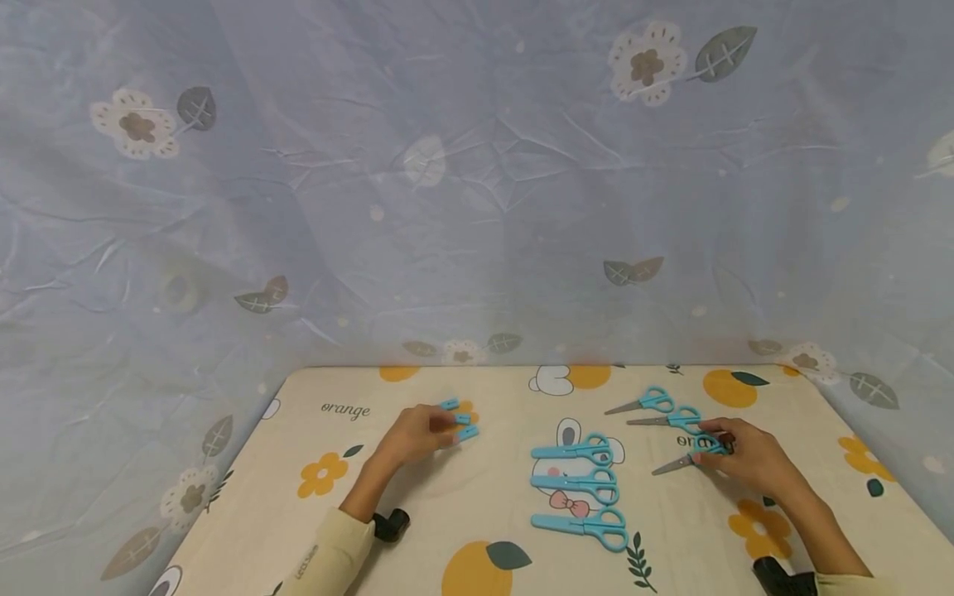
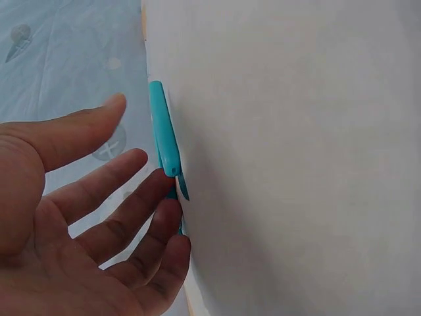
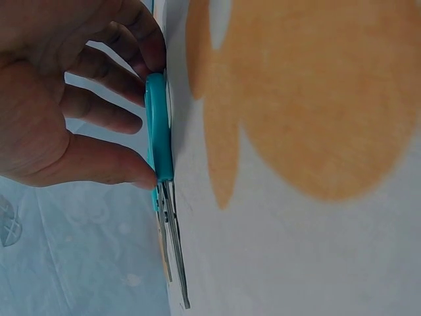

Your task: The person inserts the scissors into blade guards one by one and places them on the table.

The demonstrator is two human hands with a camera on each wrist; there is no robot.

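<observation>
My left hand [image 1: 422, 434] is beside several slim light-blue pieces [image 1: 467, 433] that look like blade covers, partly hidden by the fingers. In the left wrist view its fingers are spread and relaxed, and fingertips overlap the end of one turquoise piece [image 2: 164, 128]. At the right, my right hand [image 1: 749, 455] holds the nearest bare-bladed scissors [image 1: 674, 464] by the light-blue handle. The right wrist view shows the thumb at the handle's [image 3: 158, 128] blade end and fingers around its far side. Two similar scissors, one upper [image 1: 656, 400] and one middle [image 1: 683, 419], lie just beyond it.
Between the hands, three scissors with light-blue covers over their blades, top [image 1: 572, 449], middle [image 1: 574, 483] and bottom [image 1: 581, 526], lie in a column. A patterned cloth [image 1: 417, 513] covers the table. A floral curtain [image 1: 477, 207] stands behind and at both sides.
</observation>
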